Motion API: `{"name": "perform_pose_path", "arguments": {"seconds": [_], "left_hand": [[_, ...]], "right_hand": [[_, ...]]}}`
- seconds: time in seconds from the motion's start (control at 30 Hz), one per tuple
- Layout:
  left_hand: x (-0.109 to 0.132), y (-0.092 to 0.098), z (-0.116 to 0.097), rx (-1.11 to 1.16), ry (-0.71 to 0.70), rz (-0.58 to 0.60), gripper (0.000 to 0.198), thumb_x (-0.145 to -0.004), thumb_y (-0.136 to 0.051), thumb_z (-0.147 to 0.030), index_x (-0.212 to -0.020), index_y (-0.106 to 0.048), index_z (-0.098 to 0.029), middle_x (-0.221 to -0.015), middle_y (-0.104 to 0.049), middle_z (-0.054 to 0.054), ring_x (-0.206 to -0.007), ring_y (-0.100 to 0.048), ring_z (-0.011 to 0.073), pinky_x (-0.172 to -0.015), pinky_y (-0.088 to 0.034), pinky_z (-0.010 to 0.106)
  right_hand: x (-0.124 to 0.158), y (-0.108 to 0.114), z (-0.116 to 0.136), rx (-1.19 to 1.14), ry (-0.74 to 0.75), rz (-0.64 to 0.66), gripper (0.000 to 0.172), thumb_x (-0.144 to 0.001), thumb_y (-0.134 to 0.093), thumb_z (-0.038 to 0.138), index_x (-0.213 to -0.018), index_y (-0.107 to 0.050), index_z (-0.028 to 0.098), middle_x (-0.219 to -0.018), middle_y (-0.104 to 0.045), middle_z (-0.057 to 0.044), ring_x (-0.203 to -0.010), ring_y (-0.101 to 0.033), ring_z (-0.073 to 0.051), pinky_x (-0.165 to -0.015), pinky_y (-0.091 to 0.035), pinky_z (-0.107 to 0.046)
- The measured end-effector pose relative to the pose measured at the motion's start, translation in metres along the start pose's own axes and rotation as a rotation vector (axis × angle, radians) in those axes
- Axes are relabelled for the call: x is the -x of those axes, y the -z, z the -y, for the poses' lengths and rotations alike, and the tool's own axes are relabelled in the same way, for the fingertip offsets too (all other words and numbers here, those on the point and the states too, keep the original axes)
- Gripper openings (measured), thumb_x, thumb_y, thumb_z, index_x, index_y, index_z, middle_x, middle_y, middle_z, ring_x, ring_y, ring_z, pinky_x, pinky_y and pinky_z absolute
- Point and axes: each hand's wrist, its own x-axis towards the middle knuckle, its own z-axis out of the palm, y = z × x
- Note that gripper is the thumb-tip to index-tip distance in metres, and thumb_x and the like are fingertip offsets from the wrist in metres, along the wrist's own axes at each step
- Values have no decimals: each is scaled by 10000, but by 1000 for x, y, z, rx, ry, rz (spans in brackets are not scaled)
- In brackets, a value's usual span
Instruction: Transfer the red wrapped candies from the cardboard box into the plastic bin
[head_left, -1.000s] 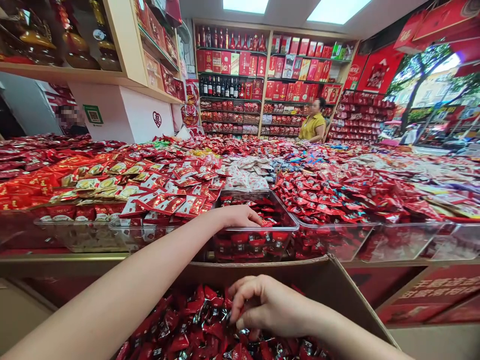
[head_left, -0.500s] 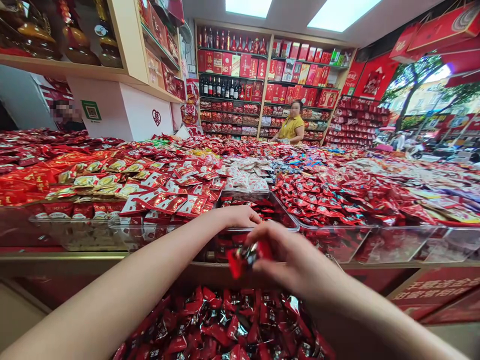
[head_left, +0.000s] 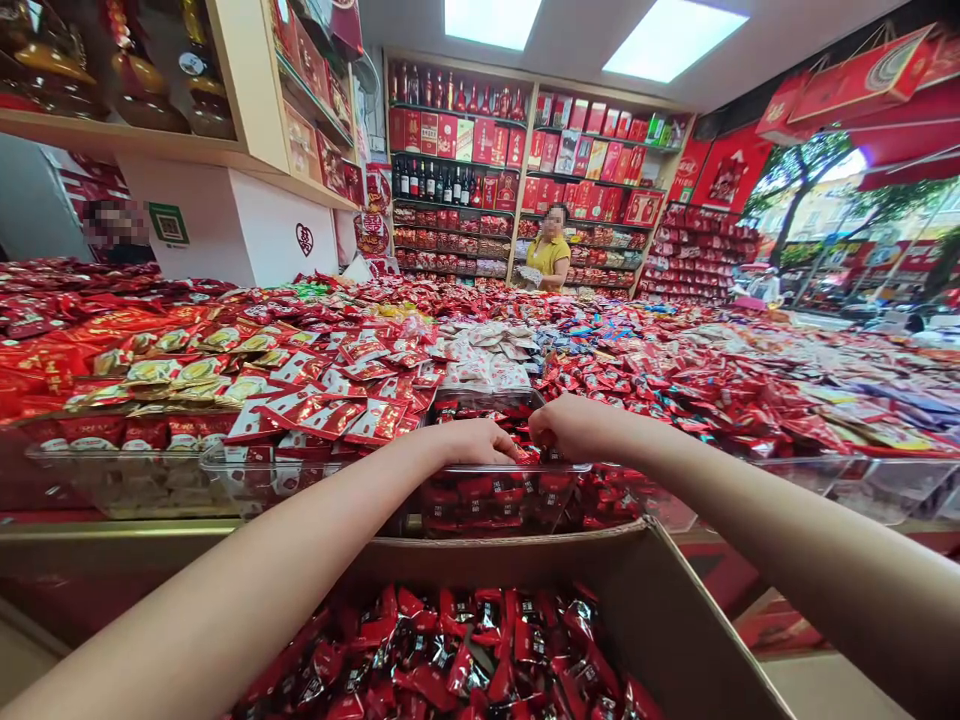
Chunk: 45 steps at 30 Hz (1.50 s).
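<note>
Head view: packets [head_left: 469, 665] are filling the near box [head_left: 664, 610] and far tub [head_left: 487, 469], likely handling as light, slippery and crushable; pinching one wrapper end seems best. Left hand [head_left: 476, 440] and right hand [head_left: 574, 427] are resting just apart at the tub, grip unclear.

1. Clear plastic bin [head_left: 525, 468], upright and open-topped, holding red wrapped sweets [head_left: 506, 490].
2. Red wrapped sweets: glossy, with white lettering on dark bands, jumbled.
3. Cardboard box [head_left: 637, 600], open, near the bin, loosely heaped with matching sweets [head_left: 442, 645].
</note>
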Motion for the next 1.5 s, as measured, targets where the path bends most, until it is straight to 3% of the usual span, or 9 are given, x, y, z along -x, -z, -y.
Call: {"name": "perform_pose_path", "arguments": {"seconds": [0.23, 0.5, 0.67, 0.77, 1.03, 1.23, 1.33, 1.43, 1.5], "left_hand": [[1, 0, -3, -58, 38, -73, 187, -682, -497, -227, -790, -646, -190, -656, -632, -52, -627, -517, 98, -533, -337, 140], [-1, -1, 0, -51, 12, -88, 231, -691, -511, -275, -875, -634, -210, -779, -660, -39, -717, -544, 110, -600, -356, 140], [-3, -2, 3, -54, 23, -122, 253, -675, -526, -305, -879, -634, -201, -814, -663, -18, -722, -553, 118, -589, -364, 150], [-2, -2, 2, -61, 33, -140, 239, -663, -539, -317, -840, -647, -200, -771, -668, -22, -701, -553, 118, -567, -361, 152], [-3, -2, -1, -57, 49, -134, 242, -657, -541, -302, -840, -655, -192, -770, -674, -21, -702, -552, 123, -559, -360, 152], [-5, -3, 4, -36, 24, -124, 251, -660, -533, -303, -842, -654, -179, -781, -673, -5, -719, -557, 138, -569, -364, 165], [-4, -3, 5, -18, 6, -151, 285, -653, -540, -337, -877, -636, -188, -804, -662, -11, -733, -550, 139, -594, -364, 174], [-2, -2, 3, 8, -9, -182, 307, -654, -539, -351, -886, -619, -166, -810, -650, -1, -736, -544, 141, -599, -367, 182], [-1, -2, 1, 21, -14, -177, 272, -652, -545, -314, -848, -628, -146, -765, -648, 6, -706, -544, 137, -583, -369, 182]], "right_hand": [[-9, 7, 20, 74, -78, 167, 375, -575, -540, 94, -950, -560, 102, -896, -595, -134, -772, -551, -227, -527, -346, -237], [-12, 12, 13, 37, -32, 262, 401, -562, -526, 64, -955, -580, 123, -805, -625, -88, -636, -551, -172, -466, -335, -221], [-7, 23, 16, -31, -16, 325, 275, -565, -608, 220, -828, -640, 148, -724, -628, -38, -583, -519, -131, -477, -329, -209], [-6, 23, 20, 1, -65, 370, 293, -545, -624, 320, -758, -664, 123, -660, -624, -55, -573, -516, -146, -484, -331, -227], [-10, 7, 3, -256, 6, 229, 244, -588, -543, 219, -789, -663, 151, -713, -634, -29, -576, -513, -116, -461, -326, -183], [-11, 5, 7, -240, -19, 277, 262, -582, -544, 255, -790, -661, 147, -634, -612, -29, -517, -477, -107, -428, -306, -188], [-9, 8, 4, -253, 15, 229, 320, -575, -519, 177, -880, -617, 163, -723, -616, -24, -556, -486, -102, -430, -306, -172], [-9, 6, 1, -197, -40, 178, 425, -543, -502, 99, -963, -552, 147, -776, -616, -42, -578, -501, -111, -421, -300, -170], [-10, 2, 0, -151, -65, 184, 405, -549, -480, 80, -942, -553, 144, -754, -618, -46, -569, -507, -113, -419, -294, -174]]}}
